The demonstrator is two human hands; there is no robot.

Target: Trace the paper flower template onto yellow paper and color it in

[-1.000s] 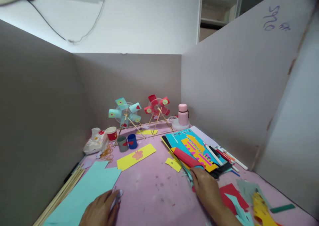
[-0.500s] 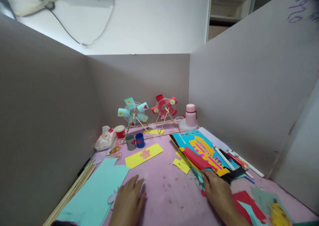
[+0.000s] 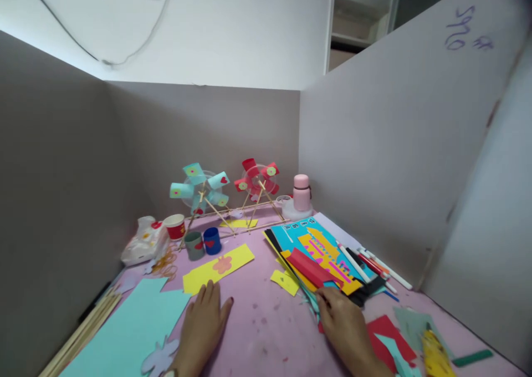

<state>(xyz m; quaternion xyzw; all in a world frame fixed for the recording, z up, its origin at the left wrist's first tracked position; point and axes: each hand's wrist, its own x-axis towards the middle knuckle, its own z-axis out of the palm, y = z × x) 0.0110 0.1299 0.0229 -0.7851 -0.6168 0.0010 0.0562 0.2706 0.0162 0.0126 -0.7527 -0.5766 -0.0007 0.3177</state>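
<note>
My left hand (image 3: 203,321) lies flat on the pink table, fingers stretched out, its fingertips at the lower edge of a yellow strip (image 3: 233,263) with an orange flower. Beside it is a light blue sheet (image 3: 133,327). My right hand (image 3: 343,321) is at the near corner of a stack of colored papers, fingers bent; what they hold, if anything, is hidden. On the stack are a blue sheet (image 3: 291,230) with yellow and pink shapes and a red piece (image 3: 311,267). A small yellow piece (image 3: 285,282) lies left of the stack.
Light blue (image 3: 199,191) and red (image 3: 256,180) paper wheels stand on sticks at the back. Gray (image 3: 194,246) and blue (image 3: 212,241) paper rings, a cup (image 3: 175,227) and a pink bottle (image 3: 301,193) are nearby. Markers (image 3: 353,261) lie right; sticks (image 3: 83,332) lie left.
The view has turned to the right. My left hand has moved forward to the yellow strip, its fingers closer to it. My right hand stays at the paper stack.
</note>
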